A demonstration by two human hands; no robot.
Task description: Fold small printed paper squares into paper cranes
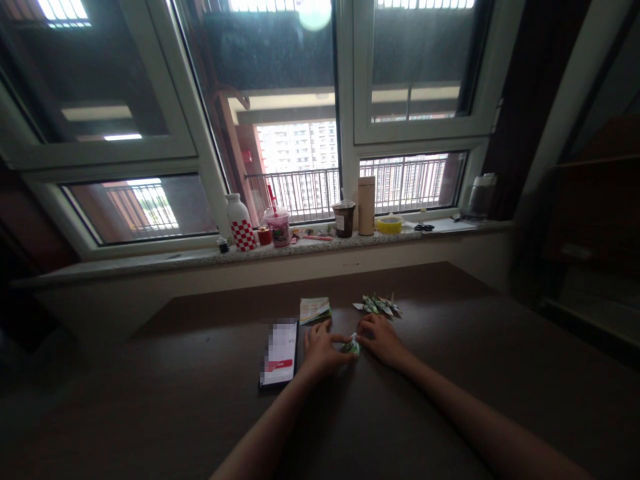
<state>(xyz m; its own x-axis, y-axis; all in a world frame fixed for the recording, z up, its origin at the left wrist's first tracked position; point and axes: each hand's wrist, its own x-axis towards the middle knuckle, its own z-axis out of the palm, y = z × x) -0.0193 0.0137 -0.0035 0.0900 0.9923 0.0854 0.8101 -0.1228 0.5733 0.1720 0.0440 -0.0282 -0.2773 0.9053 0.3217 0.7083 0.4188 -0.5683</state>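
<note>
A small piece of folded paper point(352, 347), green and white, is on the dark table between my hands. My left hand point(321, 350) pinches it from the left with thumb and forefinger, the other fingers curled loosely forward. On the other side, my right hand point(383, 340) has its fingertips closed at the paper's upper right edge. Just beyond my right hand lies a cluster of similar folded paper pieces point(377, 305) with pointed ends. A small stack of flat printed paper sheets point(315, 310) is in front of my left hand. The paper's exact folded shape is too small to make out.
A phone point(280, 353) with its screen lit lies left of my left hand on the table point(200, 400). Along the windowsill point(310, 250) stand a checkered bottle point(242, 225), a pink cup point(277, 227), a dark drink cup point(344, 219), a tan flask point(367, 207) and yellow tape point(389, 225).
</note>
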